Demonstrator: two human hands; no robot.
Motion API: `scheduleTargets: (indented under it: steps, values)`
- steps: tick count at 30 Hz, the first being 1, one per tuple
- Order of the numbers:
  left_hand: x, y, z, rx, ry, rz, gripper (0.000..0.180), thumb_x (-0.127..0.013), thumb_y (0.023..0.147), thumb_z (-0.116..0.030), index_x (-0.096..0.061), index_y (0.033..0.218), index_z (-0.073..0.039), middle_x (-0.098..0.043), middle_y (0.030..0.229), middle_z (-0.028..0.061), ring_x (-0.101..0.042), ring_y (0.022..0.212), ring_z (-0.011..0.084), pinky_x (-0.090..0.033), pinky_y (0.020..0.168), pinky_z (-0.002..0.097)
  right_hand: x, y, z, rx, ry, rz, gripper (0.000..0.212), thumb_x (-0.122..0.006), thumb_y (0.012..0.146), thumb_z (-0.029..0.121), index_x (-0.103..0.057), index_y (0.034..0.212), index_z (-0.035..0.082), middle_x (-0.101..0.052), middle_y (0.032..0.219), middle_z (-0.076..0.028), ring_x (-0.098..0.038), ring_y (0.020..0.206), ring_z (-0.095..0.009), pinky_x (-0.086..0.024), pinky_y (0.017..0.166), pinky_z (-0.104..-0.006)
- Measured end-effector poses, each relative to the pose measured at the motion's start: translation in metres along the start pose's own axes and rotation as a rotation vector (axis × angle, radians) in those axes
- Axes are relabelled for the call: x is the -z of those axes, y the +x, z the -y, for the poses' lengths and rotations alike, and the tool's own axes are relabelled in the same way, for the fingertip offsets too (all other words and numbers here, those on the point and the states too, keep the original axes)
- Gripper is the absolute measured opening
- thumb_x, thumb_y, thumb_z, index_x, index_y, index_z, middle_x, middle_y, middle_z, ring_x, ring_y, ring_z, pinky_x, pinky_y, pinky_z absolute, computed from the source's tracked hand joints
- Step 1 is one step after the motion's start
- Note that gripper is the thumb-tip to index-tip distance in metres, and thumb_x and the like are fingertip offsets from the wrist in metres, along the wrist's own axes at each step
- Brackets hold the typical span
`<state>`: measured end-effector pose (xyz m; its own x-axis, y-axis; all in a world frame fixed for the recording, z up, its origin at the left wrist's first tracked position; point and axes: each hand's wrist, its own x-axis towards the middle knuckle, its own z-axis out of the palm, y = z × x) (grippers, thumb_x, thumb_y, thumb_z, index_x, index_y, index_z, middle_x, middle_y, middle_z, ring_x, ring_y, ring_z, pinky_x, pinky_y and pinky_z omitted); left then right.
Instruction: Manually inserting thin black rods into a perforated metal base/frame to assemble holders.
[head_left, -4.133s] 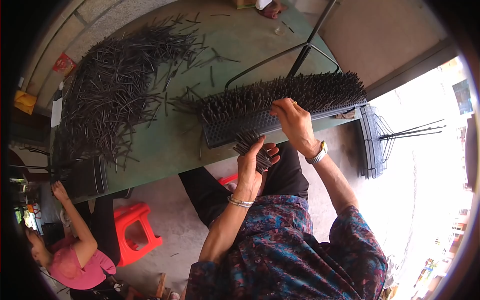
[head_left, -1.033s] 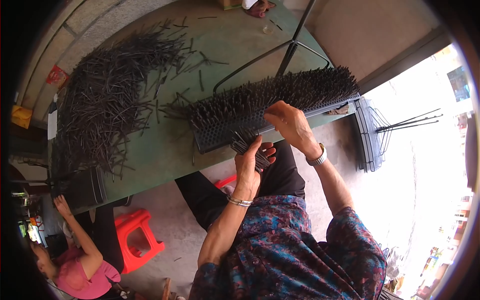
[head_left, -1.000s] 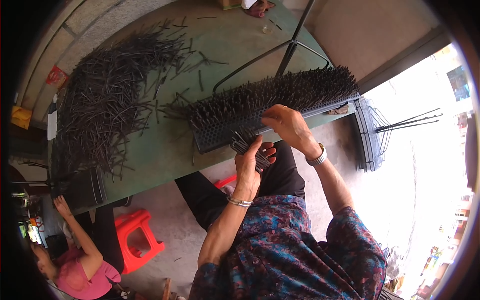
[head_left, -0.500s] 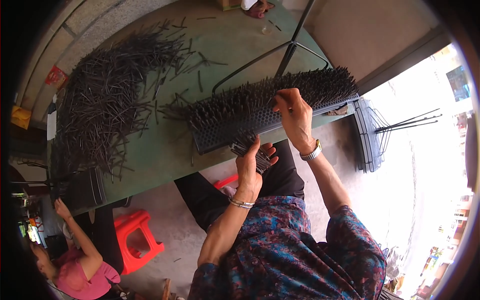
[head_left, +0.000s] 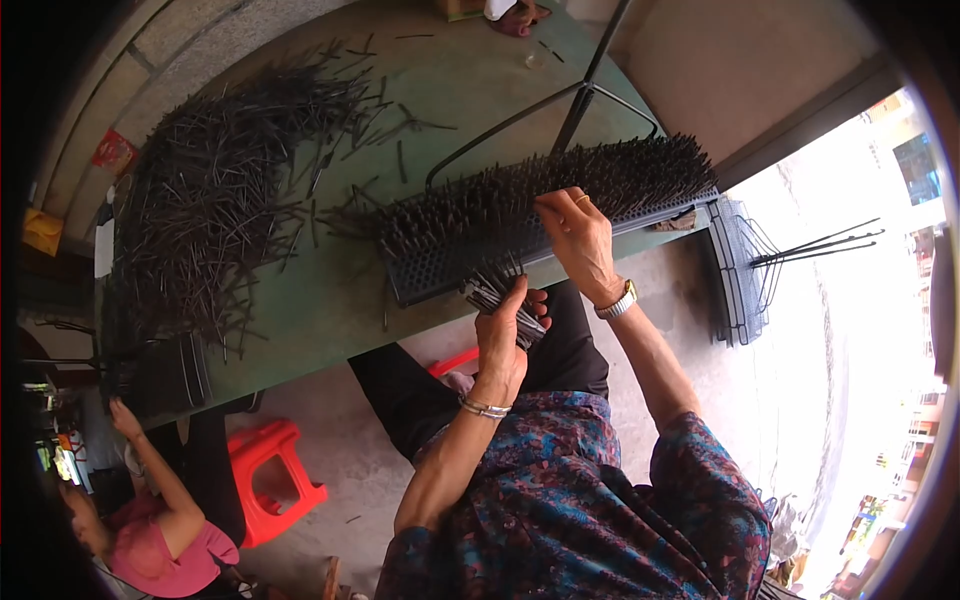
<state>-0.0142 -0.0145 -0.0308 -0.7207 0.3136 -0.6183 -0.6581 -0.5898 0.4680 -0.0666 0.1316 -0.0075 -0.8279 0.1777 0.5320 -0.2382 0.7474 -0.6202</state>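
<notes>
My left hand (head_left: 503, 325) is closed round a bundle of thin dark sticks (head_left: 490, 288), just off the near edge of a perforated black rack (head_left: 425, 272). Many upright dark sticks (head_left: 600, 178) fill the rack's far rows, while bare holes show along its near side. Above those holes, my right hand (head_left: 580, 240) has thumb and fingers pinched together at the front of the standing sticks. Whatever its fingertips hold is too small or hidden to make out. A black wire frame (head_left: 582, 88) rises behind the rack.
A large heap of loose dark sticks (head_left: 210, 190) covers the left of the green table (head_left: 330, 320). At lower left sits a person in pink (head_left: 170, 545), one hand at another black rack (head_left: 165, 378). A red stool (head_left: 268, 480) stands below; stacked racks (head_left: 738, 272) are at right.
My right hand has shifted slightly left and down along the rack, its fingers still pinched. The left hand has moved a little, keeping the bundle.
</notes>
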Motion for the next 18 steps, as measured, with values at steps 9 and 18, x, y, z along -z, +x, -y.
scheduleTargets:
  steps: [9,18]
  values:
    - [0.003,0.002,-0.002,-0.055,0.043,0.021,0.018,-0.071,0.086,-0.020,-0.062,0.095,-0.007,-0.065,0.078,0.0062,-0.061,0.064,0.0137,-0.051,0.054,0.0297,0.016,-0.004,0.023,-0.013,-0.130,0.078,0.015,-0.069,0.083,0.014,-0.067,0.094,0.004,-0.060,0.080,-0.010,-0.062,0.064,-0.023,-0.049,0.059,-0.0340]
    - [0.001,0.005,-0.001,0.073,-0.034,0.036,0.020,-0.068,0.088,-0.022,-0.061,0.100,-0.008,-0.067,0.089,0.0106,-0.067,0.080,0.0225,-0.056,0.070,0.0394,0.030,-0.005,0.020,-0.196,0.041,0.105,0.012,-0.062,0.088,0.009,-0.060,0.095,0.001,-0.063,0.073,-0.009,-0.062,0.058,-0.013,-0.047,0.053,-0.0265]
